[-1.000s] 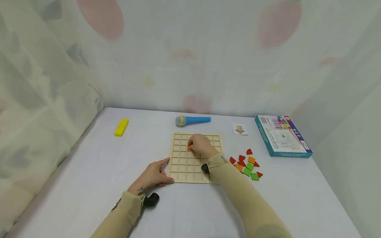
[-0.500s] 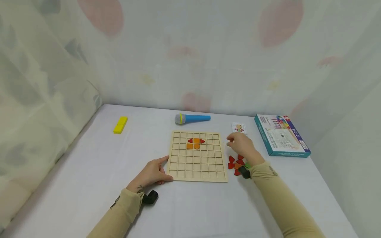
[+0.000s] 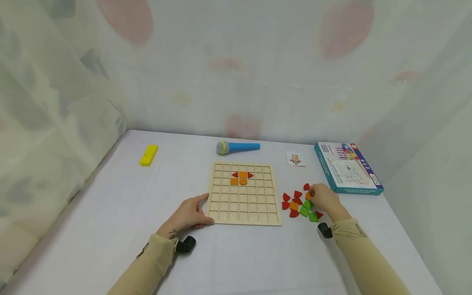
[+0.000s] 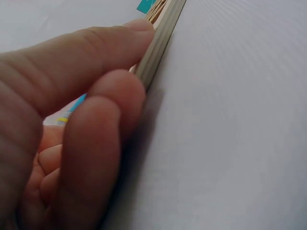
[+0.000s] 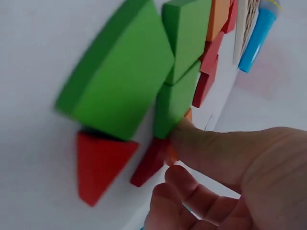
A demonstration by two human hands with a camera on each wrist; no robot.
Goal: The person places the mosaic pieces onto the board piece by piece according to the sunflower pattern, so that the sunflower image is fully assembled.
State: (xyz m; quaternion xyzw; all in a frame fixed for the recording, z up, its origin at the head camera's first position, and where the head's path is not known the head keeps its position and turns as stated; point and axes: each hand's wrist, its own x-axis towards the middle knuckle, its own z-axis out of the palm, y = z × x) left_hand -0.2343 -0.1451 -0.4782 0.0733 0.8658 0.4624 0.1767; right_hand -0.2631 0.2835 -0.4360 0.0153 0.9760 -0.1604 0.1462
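A pale wooden grid board (image 3: 254,205) lies mid-table. Two orange squares (image 3: 243,174), an orange disc (image 3: 243,181) and two red pointed pieces (image 3: 235,175) sit in its upper cells. My left hand (image 3: 187,214) holds the board's front left corner, thumb on the near edge and index finger at the left side. Right of the board, my right hand (image 3: 326,200) reaches into the loose pieces and pinches an orange tile (image 5: 171,155) between thumb and fingers, which partly hide it. Green tiles (image 5: 127,72) and a red piece (image 5: 105,165) lie close beside these fingers.
More red pieces (image 3: 286,197) and another orange square (image 3: 293,206) lie between board and right hand. A blue toy microphone (image 3: 243,146) rests behind the board, a yellow block (image 3: 149,155) at far left. A pattern card (image 3: 295,158) and a boxed set (image 3: 348,168) stand back right.
My right hand has left the board, where an orange square now shows, and moved right to the loose pieces, taking hold of an orange tile. My left hand stays at the corner.
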